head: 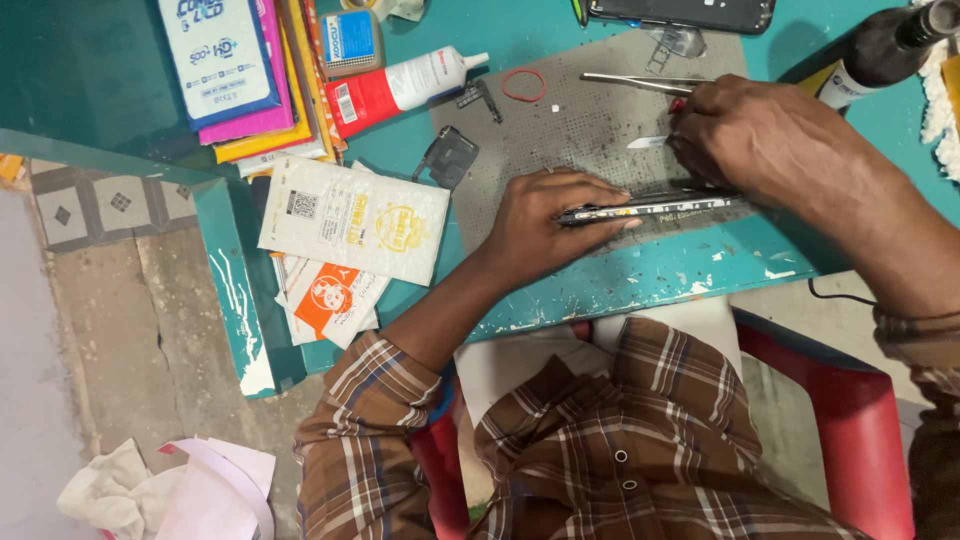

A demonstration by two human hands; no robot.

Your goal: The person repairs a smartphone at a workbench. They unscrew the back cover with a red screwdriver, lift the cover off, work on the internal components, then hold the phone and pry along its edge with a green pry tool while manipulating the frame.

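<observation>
Two hands: both at a slim dark phone (650,208) held on edge over a grey, speckled work mat (570,130).
Left hand (545,215): fingers curled round the phone's near end — gripping it.
Right hand (745,130): closed on a small pale blade (645,142), just above the phone's far end.
Beyond the right hand: metal tweezers (630,80) — thin, shiny; a red rubber band (523,84).

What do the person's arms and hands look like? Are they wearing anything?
Both hands are bare: the left hand and right hand have no gloves, rings or watch that I can see. The arms wear a brown plaid shirt with white and dark lines. The left sleeve is rolled up near the elbow; the right sleeve ends by the wrist.
</observation>
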